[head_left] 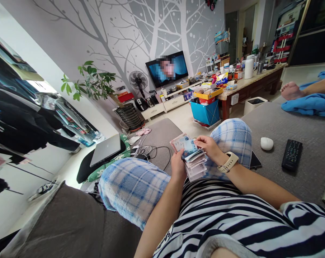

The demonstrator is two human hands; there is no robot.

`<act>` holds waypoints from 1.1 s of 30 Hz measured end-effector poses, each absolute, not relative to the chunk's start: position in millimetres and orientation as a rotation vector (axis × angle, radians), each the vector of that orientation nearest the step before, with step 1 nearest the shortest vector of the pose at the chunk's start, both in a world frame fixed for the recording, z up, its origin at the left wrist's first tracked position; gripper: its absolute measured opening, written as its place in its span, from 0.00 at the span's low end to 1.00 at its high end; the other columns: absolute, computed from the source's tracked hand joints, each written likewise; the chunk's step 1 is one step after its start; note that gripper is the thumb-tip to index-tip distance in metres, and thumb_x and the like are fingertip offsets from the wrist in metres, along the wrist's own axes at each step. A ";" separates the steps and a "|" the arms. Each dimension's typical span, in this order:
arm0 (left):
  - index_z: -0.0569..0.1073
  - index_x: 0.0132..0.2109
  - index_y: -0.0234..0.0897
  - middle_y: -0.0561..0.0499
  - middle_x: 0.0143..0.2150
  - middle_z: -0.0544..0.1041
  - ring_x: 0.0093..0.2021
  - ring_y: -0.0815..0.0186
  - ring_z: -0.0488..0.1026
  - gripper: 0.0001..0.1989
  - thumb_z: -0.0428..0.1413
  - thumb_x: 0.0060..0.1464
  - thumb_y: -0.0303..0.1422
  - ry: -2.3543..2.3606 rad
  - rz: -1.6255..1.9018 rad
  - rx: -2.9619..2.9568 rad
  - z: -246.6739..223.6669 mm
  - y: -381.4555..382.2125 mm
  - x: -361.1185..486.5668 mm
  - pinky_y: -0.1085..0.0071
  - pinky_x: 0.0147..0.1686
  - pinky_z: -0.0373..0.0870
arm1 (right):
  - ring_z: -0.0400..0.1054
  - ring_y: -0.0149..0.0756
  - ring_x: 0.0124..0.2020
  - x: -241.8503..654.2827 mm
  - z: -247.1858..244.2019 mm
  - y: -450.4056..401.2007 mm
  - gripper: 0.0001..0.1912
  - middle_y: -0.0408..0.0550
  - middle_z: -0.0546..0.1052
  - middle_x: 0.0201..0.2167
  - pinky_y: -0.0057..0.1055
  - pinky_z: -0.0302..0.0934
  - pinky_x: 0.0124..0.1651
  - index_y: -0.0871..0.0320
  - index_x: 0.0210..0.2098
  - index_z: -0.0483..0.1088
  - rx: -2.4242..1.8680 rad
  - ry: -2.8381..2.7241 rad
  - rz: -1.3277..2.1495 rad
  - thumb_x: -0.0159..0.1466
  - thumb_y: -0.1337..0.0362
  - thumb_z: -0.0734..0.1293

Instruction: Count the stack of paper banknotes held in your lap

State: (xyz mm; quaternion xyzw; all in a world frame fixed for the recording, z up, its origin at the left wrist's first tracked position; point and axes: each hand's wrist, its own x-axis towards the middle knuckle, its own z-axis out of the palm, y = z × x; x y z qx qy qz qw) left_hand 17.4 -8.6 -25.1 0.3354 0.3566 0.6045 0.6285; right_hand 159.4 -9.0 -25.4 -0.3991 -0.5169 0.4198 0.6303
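Observation:
A fanned bundle of banknotes (196,165) is over my lap, between my knees. My left hand (178,164) is closed around its left side, with the thumb on top of a bluish note. At the upper right edge of that note, the fingers of my right hand (207,145) pinch the paper. A reddish note (175,141) sticks out at the upper left, behind the blue one. Paler notes spread downward below my hands. A pale-strapped watch (228,162) is on my right wrist.
On the grey sofa to my right lie a white mouse (267,143), a black remote (292,155) and a dark phone-like slab (255,160). A laptop (105,149) and tangled cables (151,152) lie ahead to the left. Another person's foot (291,90) rests at the far right.

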 end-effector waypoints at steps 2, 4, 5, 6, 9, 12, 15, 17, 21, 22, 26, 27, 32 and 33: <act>0.75 0.37 0.32 0.48 0.33 0.79 0.33 0.63 0.76 0.14 0.60 0.41 0.33 0.802 1.397 0.752 -28.5 -5.5 17.1 0.67 0.40 0.69 | 0.56 0.28 0.23 159.4 -24.8 -9.7 0.17 0.40 0.66 0.20 0.28 0.51 0.27 0.59 0.22 0.66 -0.900 -1.176 0.976 0.53 0.51 0.69; 0.75 0.37 0.32 0.48 0.33 0.79 0.34 0.62 0.76 0.14 0.59 0.43 0.35 0.785 1.396 0.717 -32.0 -1.9 16.9 0.67 0.40 0.69 | 0.57 0.28 0.23 159.6 -24.4 -10.6 0.17 0.40 0.66 0.20 0.28 0.51 0.28 0.59 0.23 0.67 -0.875 -1.181 0.995 0.53 0.51 0.69; 0.75 0.37 0.32 0.47 0.34 0.79 0.35 0.62 0.76 0.14 0.59 0.43 0.35 0.783 1.392 0.699 -33.5 -0.3 16.8 0.67 0.40 0.69 | 0.57 0.28 0.23 159.7 -24.2 -11.0 0.17 0.40 0.66 0.21 0.28 0.52 0.28 0.59 0.24 0.67 -0.861 -1.184 1.002 0.53 0.51 0.69; 0.75 0.37 0.32 0.47 0.34 0.79 0.35 0.62 0.76 0.14 0.59 0.44 0.36 0.783 1.386 0.684 -34.6 1.1 16.7 0.67 0.41 0.70 | 0.57 0.28 0.23 159.9 -24.0 -11.5 0.17 0.40 0.67 0.21 0.28 0.52 0.28 0.59 0.25 0.68 -0.849 -1.188 1.006 0.53 0.51 0.70; 0.76 0.37 0.31 0.47 0.34 0.79 0.35 0.62 0.76 0.14 0.59 0.45 0.36 0.785 1.383 0.656 -35.5 3.0 16.7 0.66 0.41 0.70 | 0.58 0.28 0.24 160.0 -23.3 -13.0 0.16 0.40 0.67 0.22 0.28 0.53 0.28 0.60 0.26 0.68 -0.824 -1.198 1.006 0.53 0.52 0.70; 0.76 0.37 0.31 0.47 0.33 0.79 0.34 0.63 0.76 0.14 0.59 0.45 0.36 0.765 1.394 0.660 -34.3 2.6 17.1 0.67 0.40 0.70 | 0.58 0.28 0.24 159.6 -22.9 -13.8 0.16 0.40 0.68 0.22 0.27 0.53 0.28 0.60 0.26 0.68 -0.804 -1.198 1.017 0.53 0.52 0.70; 0.76 0.36 0.31 0.47 0.33 0.79 0.33 0.64 0.76 0.13 0.58 0.45 0.36 0.751 1.399 0.672 -32.6 1.7 17.7 0.68 0.39 0.70 | 0.58 0.28 0.24 159.3 -22.7 -14.2 0.17 0.40 0.67 0.21 0.27 0.52 0.28 0.60 0.26 0.68 -0.798 -1.196 1.030 0.54 0.51 0.70; 0.76 0.35 0.32 0.48 0.31 0.79 0.31 0.65 0.75 0.12 0.58 0.45 0.36 0.766 1.408 0.663 -31.6 1.4 18.1 0.69 0.37 0.70 | 0.58 0.28 0.24 159.3 -22.6 -14.6 0.17 0.40 0.68 0.21 0.27 0.52 0.28 0.60 0.26 0.68 -0.802 -1.202 1.028 0.54 0.52 0.70; 0.76 0.33 0.31 0.51 0.26 0.77 0.26 0.67 0.72 0.11 0.58 0.42 0.35 0.822 1.431 0.652 -29.8 0.2 18.1 0.70 0.33 0.69 | 0.58 0.27 0.23 159.6 -21.9 -15.2 0.16 0.40 0.67 0.21 0.27 0.52 0.28 0.60 0.26 0.68 -0.817 -1.209 1.021 0.54 0.52 0.69; 0.76 0.32 0.31 0.51 0.26 0.76 0.25 0.67 0.71 0.11 0.58 0.42 0.35 0.832 1.433 0.663 -29.4 -0.4 18.0 0.70 0.32 0.68 | 0.57 0.27 0.23 159.6 -21.9 -15.1 0.16 0.40 0.67 0.21 0.27 0.51 0.27 0.60 0.26 0.68 -0.823 -1.210 1.024 0.54 0.52 0.69; 0.76 0.31 0.31 0.51 0.26 0.76 0.28 0.66 0.72 0.11 0.58 0.40 0.34 0.867 1.437 0.734 -27.0 -3.3 17.3 0.71 0.32 0.68 | 0.57 0.27 0.23 159.2 -23.3 -13.7 0.15 0.40 0.67 0.21 0.27 0.51 0.27 0.60 0.26 0.69 -0.834 -1.206 1.036 0.54 0.53 0.69; 0.76 0.31 0.31 0.50 0.26 0.76 0.29 0.65 0.73 0.10 0.57 0.40 0.33 0.875 1.439 0.744 -26.4 -3.9 17.2 0.70 0.33 0.68 | 0.58 0.27 0.23 159.0 -23.7 -13.3 0.15 0.40 0.68 0.21 0.27 0.52 0.28 0.60 0.27 0.69 -0.832 -1.203 1.037 0.54 0.54 0.69; 0.76 0.30 0.30 0.50 0.28 0.77 0.29 0.66 0.72 0.11 0.56 0.38 0.32 0.856 1.437 0.767 -24.3 -5.5 18.0 0.69 0.34 0.69 | 0.59 0.28 0.26 158.8 -23.8 -14.0 0.11 0.41 0.69 0.24 0.28 0.54 0.31 0.60 0.28 0.70 -0.818 -1.211 1.048 0.54 0.57 0.69; 0.76 0.30 0.30 0.50 0.27 0.76 0.28 0.67 0.71 0.10 0.56 0.37 0.32 0.854 1.434 0.770 -24.0 -5.7 18.3 0.69 0.35 0.69 | 0.59 0.28 0.26 158.8 -23.5 -14.5 0.11 0.41 0.69 0.24 0.28 0.54 0.31 0.60 0.28 0.70 -0.817 -1.217 1.048 0.54 0.58 0.69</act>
